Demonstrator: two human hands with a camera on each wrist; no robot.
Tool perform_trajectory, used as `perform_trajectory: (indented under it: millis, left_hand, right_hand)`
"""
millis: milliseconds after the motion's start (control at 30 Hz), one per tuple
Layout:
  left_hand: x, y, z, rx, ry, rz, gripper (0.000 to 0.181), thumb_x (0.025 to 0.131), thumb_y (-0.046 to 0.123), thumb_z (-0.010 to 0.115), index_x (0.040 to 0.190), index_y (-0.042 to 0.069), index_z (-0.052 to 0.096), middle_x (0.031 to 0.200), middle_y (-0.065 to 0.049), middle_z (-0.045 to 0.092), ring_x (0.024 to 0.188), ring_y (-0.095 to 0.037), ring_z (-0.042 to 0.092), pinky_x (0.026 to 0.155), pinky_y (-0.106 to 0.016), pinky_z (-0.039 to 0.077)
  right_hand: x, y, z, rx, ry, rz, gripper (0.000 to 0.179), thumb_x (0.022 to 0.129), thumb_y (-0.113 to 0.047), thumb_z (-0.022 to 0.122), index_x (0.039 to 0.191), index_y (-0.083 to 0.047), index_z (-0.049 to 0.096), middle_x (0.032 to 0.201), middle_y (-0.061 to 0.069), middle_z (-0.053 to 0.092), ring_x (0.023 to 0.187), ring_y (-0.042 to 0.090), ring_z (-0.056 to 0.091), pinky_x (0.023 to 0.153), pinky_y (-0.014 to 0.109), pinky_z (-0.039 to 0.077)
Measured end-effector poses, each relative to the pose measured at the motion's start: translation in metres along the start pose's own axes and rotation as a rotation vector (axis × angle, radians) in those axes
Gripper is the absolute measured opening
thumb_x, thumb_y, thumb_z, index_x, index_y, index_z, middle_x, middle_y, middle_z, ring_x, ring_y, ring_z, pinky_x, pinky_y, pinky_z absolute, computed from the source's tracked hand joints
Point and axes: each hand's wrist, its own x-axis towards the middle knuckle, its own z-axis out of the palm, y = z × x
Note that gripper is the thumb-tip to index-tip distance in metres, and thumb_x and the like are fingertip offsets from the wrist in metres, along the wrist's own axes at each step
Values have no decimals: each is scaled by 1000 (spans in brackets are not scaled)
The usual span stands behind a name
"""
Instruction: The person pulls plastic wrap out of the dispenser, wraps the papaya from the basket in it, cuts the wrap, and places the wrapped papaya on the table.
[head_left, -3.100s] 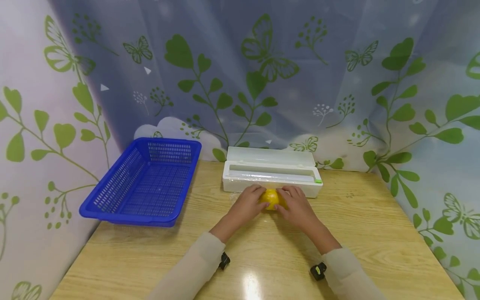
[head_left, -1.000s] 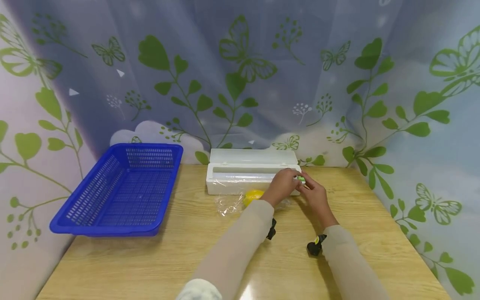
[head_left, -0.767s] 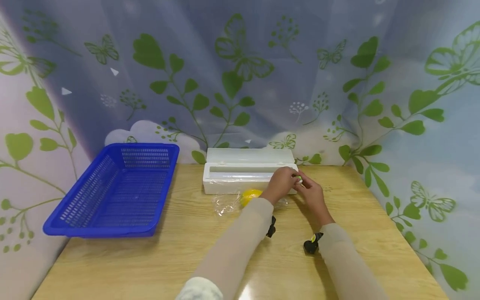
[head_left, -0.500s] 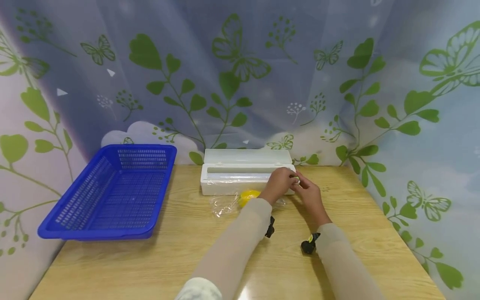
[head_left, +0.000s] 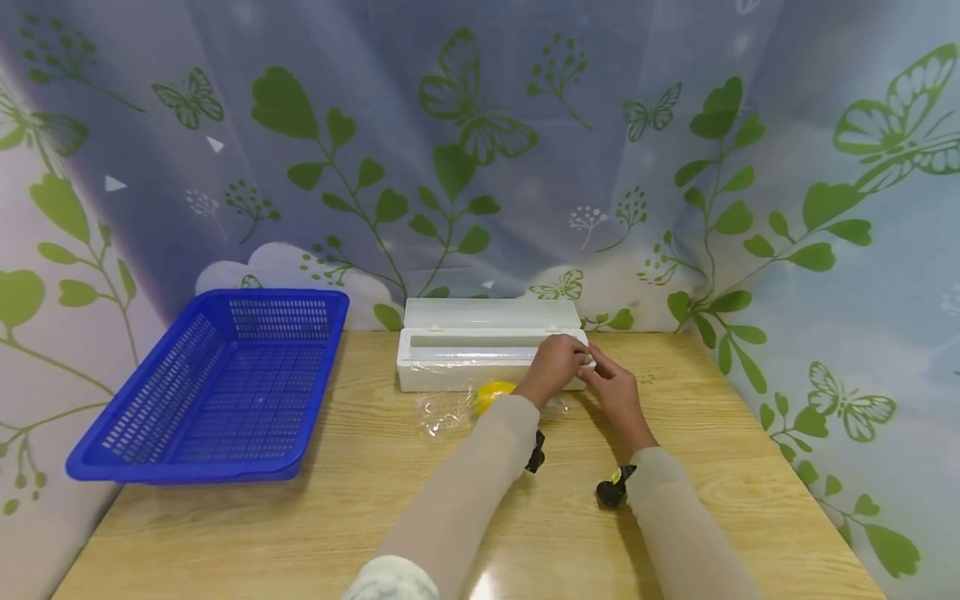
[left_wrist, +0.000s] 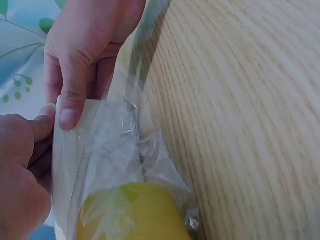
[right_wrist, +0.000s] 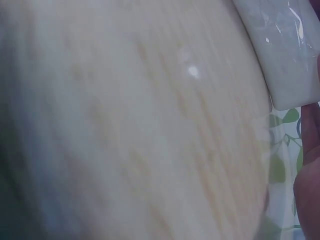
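Observation:
A white cling film dispenser [head_left: 450,380] stands at the back of the table with its lid raised. Clear cling film [head_left: 442,410] comes down its front and covers a rounded yellow thing [head_left: 492,395], perhaps a fruit. My left hand [head_left: 557,367] pinches the small green slide cutter at the dispenser's right end; a speck of the green cutter [left_wrist: 52,105] shows in the left wrist view. My right hand [head_left: 617,393] grips that same end, its thumb [left_wrist: 70,112] on the front face. In the right wrist view only part of the right hand [right_wrist: 307,185] shows.
A blue plastic basket [head_left: 307,446] stands on the left of the wooden table [head_left: 360,517]. A patterned curtain [head_left: 360,208] hangs right behind the dispenser and along the sides.
Both hands have left the yellow thing and moved right to the dispenser's end. The green cutter, visible a second ago, is now covered by fingers. The head view has turned right.

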Motion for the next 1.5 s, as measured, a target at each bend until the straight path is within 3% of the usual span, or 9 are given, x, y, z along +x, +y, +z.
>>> perform_trajectory:
  millis: [167,367,700,867,1000,1100,1233,1367,1500]
  left_hand:
    - [-5,-5,-10,104,-5,11,18,99,18,65,107,11,79,109,1,77,103,-15,70,88,-23,54]
    - [-17,-20,-31,192,-3,35,17,99,16,65,105,12,80,105,1,77,101,-16,70,90,-27,55]
    - [-61,-65,-81,93,10,-46,20,101,13,62,111,10,79,113,-1,76,108,-18,69,95,-33,56]
    - [-83,-89,-112,127,36,-64,20,101,12,62,112,9,78,115,-5,75,111,-23,68,98,-37,55]
    - [-100,-112,-137,206,130,-90,16,97,8,66,103,9,81,106,-7,75,105,-25,66,96,-39,54]
    - [-111,-129,-153,291,233,-102,15,92,3,68,89,9,81,91,-7,73,97,-26,62,86,-39,56]
    - [-123,-143,-164,352,336,-65,16,88,-1,69,81,8,79,82,-8,66,91,-26,58,75,-38,55]
    - [-131,-150,-167,322,387,-18,14,88,-3,67,84,4,79,89,-10,64,91,-29,58,78,-39,54]
    - [-138,-152,-171,228,430,-32,18,87,-8,63,85,0,78,93,-14,67,92,-31,62,83,-40,55]
  right_hand:
    - [0,-1,8,21,1,-9,57,89,-30,78,141,-17,60,151,-1,51,112,7,61,81,8,51]
    - [2,-1,13,60,-1,-75,52,90,-19,77,139,-9,61,149,8,52,132,16,54,87,5,47]
    - [-2,-2,16,67,-4,-46,56,88,-22,80,138,-7,61,149,7,52,139,21,49,93,6,45]
    - [0,2,12,49,5,-24,57,88,-25,79,139,-10,60,150,4,50,140,20,47,94,5,43]
    - [0,-2,9,52,-3,-2,56,89,-23,79,140,-11,59,151,4,48,141,19,45,93,4,43]
    - [-2,-9,4,48,-3,6,55,90,-17,77,141,-8,58,152,6,47,141,20,45,91,3,44]
    - [-4,-18,-2,26,4,5,55,90,-18,77,141,-7,58,152,8,47,136,13,51,87,3,46]
    - [-3,-13,-2,7,-3,14,59,89,-30,78,142,-12,58,153,3,46,127,0,54,86,3,46]
    - [-2,-5,-1,0,-5,4,62,88,-36,78,143,-15,58,154,1,46,121,-5,56,86,4,47]
